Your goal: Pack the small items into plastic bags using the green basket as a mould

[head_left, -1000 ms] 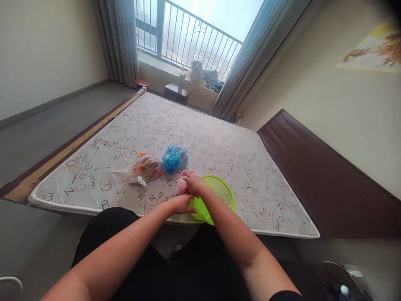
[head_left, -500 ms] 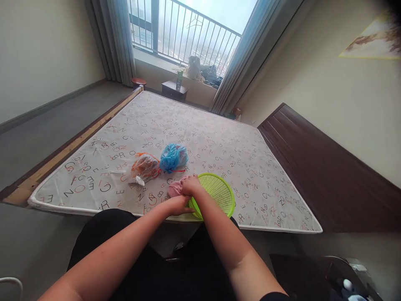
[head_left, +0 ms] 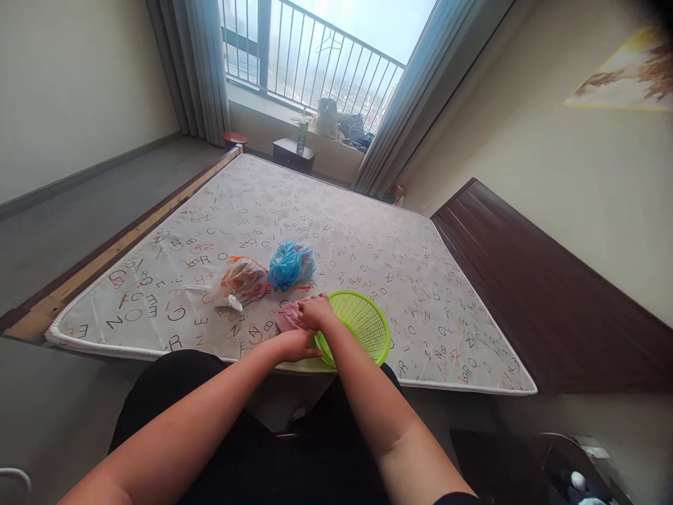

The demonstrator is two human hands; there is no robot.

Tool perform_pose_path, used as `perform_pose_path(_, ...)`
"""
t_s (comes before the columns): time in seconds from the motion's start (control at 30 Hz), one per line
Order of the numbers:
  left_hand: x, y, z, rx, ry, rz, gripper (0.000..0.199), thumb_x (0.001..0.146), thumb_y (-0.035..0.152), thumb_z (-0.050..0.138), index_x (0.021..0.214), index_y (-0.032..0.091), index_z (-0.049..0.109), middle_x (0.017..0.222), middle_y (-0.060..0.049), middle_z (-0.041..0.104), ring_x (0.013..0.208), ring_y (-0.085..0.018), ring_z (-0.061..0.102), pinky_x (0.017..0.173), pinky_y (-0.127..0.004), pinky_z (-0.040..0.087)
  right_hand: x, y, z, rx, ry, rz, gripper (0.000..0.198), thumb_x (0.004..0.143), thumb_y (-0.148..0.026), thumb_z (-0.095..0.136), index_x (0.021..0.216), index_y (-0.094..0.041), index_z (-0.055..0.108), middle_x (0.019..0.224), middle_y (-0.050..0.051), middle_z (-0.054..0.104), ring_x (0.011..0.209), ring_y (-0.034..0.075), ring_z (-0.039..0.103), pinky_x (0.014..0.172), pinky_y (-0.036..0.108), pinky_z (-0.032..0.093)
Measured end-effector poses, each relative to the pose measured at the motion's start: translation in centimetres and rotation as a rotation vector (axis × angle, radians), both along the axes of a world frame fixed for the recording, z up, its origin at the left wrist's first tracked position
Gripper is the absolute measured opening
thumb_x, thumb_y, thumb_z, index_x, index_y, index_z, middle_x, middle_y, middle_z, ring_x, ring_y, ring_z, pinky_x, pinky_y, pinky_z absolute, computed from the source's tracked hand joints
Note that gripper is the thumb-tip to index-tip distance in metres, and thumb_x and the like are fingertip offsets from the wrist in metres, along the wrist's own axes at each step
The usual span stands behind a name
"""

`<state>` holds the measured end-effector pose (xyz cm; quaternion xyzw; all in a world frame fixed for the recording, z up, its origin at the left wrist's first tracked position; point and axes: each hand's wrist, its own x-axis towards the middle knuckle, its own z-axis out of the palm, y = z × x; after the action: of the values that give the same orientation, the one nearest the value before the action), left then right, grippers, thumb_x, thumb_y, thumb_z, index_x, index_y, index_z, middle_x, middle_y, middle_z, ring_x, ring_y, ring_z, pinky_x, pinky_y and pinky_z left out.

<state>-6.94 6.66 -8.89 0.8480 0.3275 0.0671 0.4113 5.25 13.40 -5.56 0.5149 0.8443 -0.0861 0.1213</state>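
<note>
A pink cloth [head_left: 289,317] lies bunched on the letter-printed mattress [head_left: 336,238], beside a round lime-green plastic basket [head_left: 362,324]. My right hand [head_left: 315,311] is closed on the cloth's right end, pressing it down by the basket's left rim. Just below, near the mattress's front edge, my left hand [head_left: 297,344] rests flat with fingers stretched toward the basket. I cannot tell if it touches the cloth. A blue plastic bag [head_left: 291,264] and an orange-and-white plastic bag [head_left: 241,281] lie knotted to the left behind the cloth.
A wooden bed frame [head_left: 105,256] runs along the mattress's left side, a dark headboard [head_left: 531,280] along the right. Far back stand a small dark table [head_left: 293,151] with a green bottle [head_left: 301,135], curtains, and a barred window with bags on the sill.
My right hand has brought the pink cloth down from a raised bundle onto the mattress, flattening it beside the basket. My left hand has stayed in place.
</note>
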Motion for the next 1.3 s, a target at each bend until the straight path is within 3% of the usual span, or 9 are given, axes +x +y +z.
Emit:
perform_pose_path(0.17, -0.2, 0.1, -0.1, -0.001, 0.001, 0.014, 0.069, 0.088, 0.045, 0.067, 0.145, 0.015, 0.042, 0.144, -0.016, 0.056, 0.138, -0.034, 0.049, 0.114, -0.042, 0.038, 0.0, -0.4, 0.3, 0.025, 0.046, -0.013, 0.029, 0.096, -0.039, 0.052, 0.101, -0.023, 0.075, 0.110, 0.011, 0.076, 0.108, 0.027, 0.066, 0.100, 0.044, 0.036)
perform_pose_path(0.37, 0.0, -0.3, 0.7, 0.025, -0.036, -0.038, 0.067, 0.085, 0.051, 0.070, 0.140, 0.017, 0.049, 0.147, -0.018, 0.054, 0.139, -0.034, 0.048, 0.116, -0.047, 0.036, 1.5, -2.5, 1.6, 0.115, 0.162, -0.034, 0.031, 0.102, -0.026, 0.042, 0.117, -0.023, 0.069, 0.125, 0.007, 0.070, 0.119, 0.020, 0.059, 0.106, 0.035, 0.037)
perform_pose_path(0.6, 0.6, -0.6, 0.9, 0.019, -0.045, 0.062, 0.077, 0.088, 0.050, 0.066, 0.153, 0.017, 0.040, 0.143, -0.020, 0.059, 0.133, -0.035, 0.055, 0.109, -0.047, 0.042, 8.5, -10.1, 1.9, 0.288, 0.645, -0.146, 0.032, 0.101, -0.026, 0.040, 0.116, -0.023, 0.068, 0.131, 0.011, 0.065, 0.130, 0.021, 0.055, 0.111, 0.035, 0.042)
perform_pose_path(0.7, 0.5, -0.4, 0.4, 0.020, -0.066, 0.076, 0.083, 0.088, 0.048, 0.066, 0.159, 0.020, 0.033, 0.146, -0.019, 0.056, 0.135, -0.036, 0.054, 0.109, -0.046, 0.043, 13.5, -14.7, 1.2, 0.398, 0.830, -0.339, 0.029, 0.100, -0.034, 0.044, 0.104, -0.023, 0.070, 0.110, 0.011, 0.071, 0.108, 0.024, 0.065, 0.097, 0.038, 0.051)
perform_pose_path(0.77, 0.4, -0.3, 0.3, 0.014, -0.089, 0.070, 0.084, 0.089, 0.044, 0.065, 0.161, 0.022, 0.029, 0.147, -0.018, 0.056, 0.134, -0.035, 0.054, 0.108, -0.045, 0.043, 16.8, -17.5, 0.5, 0.469, 0.979, -0.635, 0.026, 0.096, -0.040, 0.051, 0.098, -0.022, 0.069, 0.087, 0.005, 0.069, 0.081, 0.020, 0.066, 0.075, 0.033, 0.054)
perform_pose_path(0.87, 0.3, -0.1, 0.6, 0.005, -0.100, 0.085, 0.085, 0.089, 0.039, 0.064, 0.163, 0.021, 0.026, 0.141, -0.017, 0.062, 0.128, -0.032, 0.060, 0.106, -0.042, 0.045, 20.3, -20.9, -0.9, 0.481, 1.379, -1.106, 0.025, 0.089, -0.047, 0.056, 0.093, -0.022, 0.060, 0.062, -0.006, 0.053, 0.047, 0.011, 0.046, 0.044, 0.024, 0.037)
perform_pose_path(0.97, 0.2, 0.1, 0.6, 0.009, -0.098, 0.133, 0.085, 0.088, 0.034, 0.065, 0.163, 0.021, 0.027, 0.137, -0.015, 0.065, 0.128, -0.030, 0.060, 0.107, -0.040, 0.044, 21.4, -23.1, -2.4, 0.401, 1.657, -1.334, 0.028, 0.081, -0.047, 0.061, 0.094, -0.024, 0.054, 0.059, -0.010, 0.048, 0.039, 0.008, 0.037, 0.037, 0.020, 0.025)
perform_pose_path(1.17, -0.2, 1.5, -1.2, 0.099, -0.188, 0.328, 0.081, 0.084, 0.024, 0.064, 0.159, 0.024, 0.035, 0.154, -0.011, 0.050, 0.139, -0.028, 0.050, 0.116, -0.040, 0.038, 19.5, -24.6, -3.3, 0.345, 1.491, -1.195, 0.033, 0.084, -0.049, 0.063, 0.102, -0.022, 0.056, 0.063, -0.007, 0.053, 0.048, 0.010, 0.045, 0.044, 0.021, 0.035)
perform_pose_path(1.3, -0.3, 3.3, -2.1, 0.157, -0.242, 0.536, 0.060, 0.089, 0.023, 0.055, 0.148, 0.019, 0.050, 0.145, -0.012, 0.059, 0.134, -0.026, 0.055, 0.115, -0.039, 0.041, 18.4, -24.0, -3.3, 0.268, 1.311, -1.046, 0.037, 0.089, -0.055, 0.056, 0.102, -0.021, 0.059, 0.064, -0.004, 0.054, 0.053, 0.013, 0.047, 0.050, 0.025, 0.039)
